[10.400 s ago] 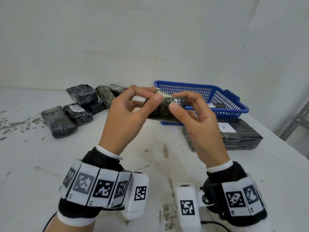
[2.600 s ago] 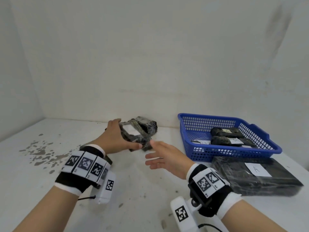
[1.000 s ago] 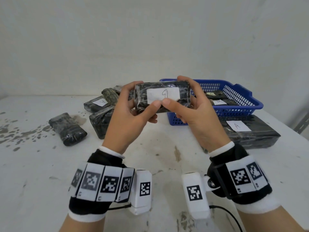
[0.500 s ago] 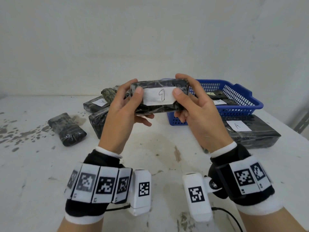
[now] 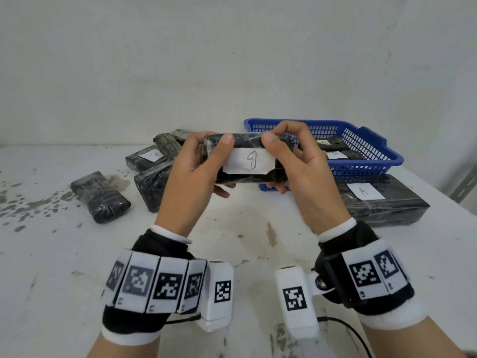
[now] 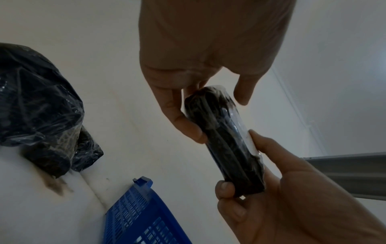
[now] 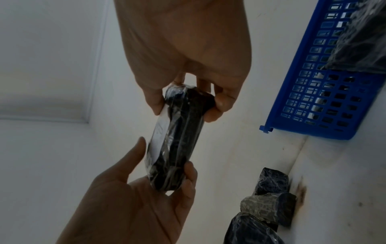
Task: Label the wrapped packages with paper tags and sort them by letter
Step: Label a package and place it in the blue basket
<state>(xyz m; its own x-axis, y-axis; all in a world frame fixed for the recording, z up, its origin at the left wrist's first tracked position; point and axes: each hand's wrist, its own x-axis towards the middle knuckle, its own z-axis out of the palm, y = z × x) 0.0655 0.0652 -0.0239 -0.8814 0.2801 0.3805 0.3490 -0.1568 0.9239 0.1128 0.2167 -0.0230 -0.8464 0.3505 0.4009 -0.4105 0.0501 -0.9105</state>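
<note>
You hold a dark wrapped package [image 5: 247, 161] up over the white table [image 5: 232, 249], level, one end in each hand. Your left hand [image 5: 191, 177] curls round its left end, thumb on the top edge, and your right hand [image 5: 304, 174] grips the right end the same way. A white paper tag [image 5: 249, 161] on the side facing you bears a hand-drawn mark, and both thumbs sit just above its upper corners. Far right stands the blue basket [image 5: 374, 151] with tagged packages inside. Just in front of it lies a long black package [image 5: 387, 202] tagged A. More wrapped packages [image 5: 152, 171] lie in a cluster at far left.
</note>
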